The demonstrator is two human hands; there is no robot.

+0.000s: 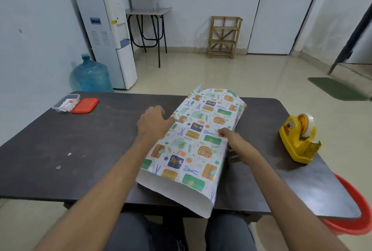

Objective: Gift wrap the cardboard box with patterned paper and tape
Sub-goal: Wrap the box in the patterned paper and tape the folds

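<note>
Patterned wrapping paper point(193, 140) with green, orange and blue motifs lies folded over in a long hump on the dark table point(80, 140), its near end hanging past the front edge. The cardboard box is hidden under the paper. My left hand point(154, 122) lies flat against the paper's left edge, fingers spread. On the right side, my right hand point(233, 142) pinches the paper's edge, thumb on top and fingers tucked beneath. A yellow tape dispenser point(300, 140) with a roll of clear tape stands to the right of the paper.
A clear plastic container point(65, 102) and its red lid point(85, 105) sit at the table's far left. A red tub point(350, 210) stands on the floor under the table's right corner. A water dispenser point(108, 39) and spare bottle point(90, 75) are beyond the table.
</note>
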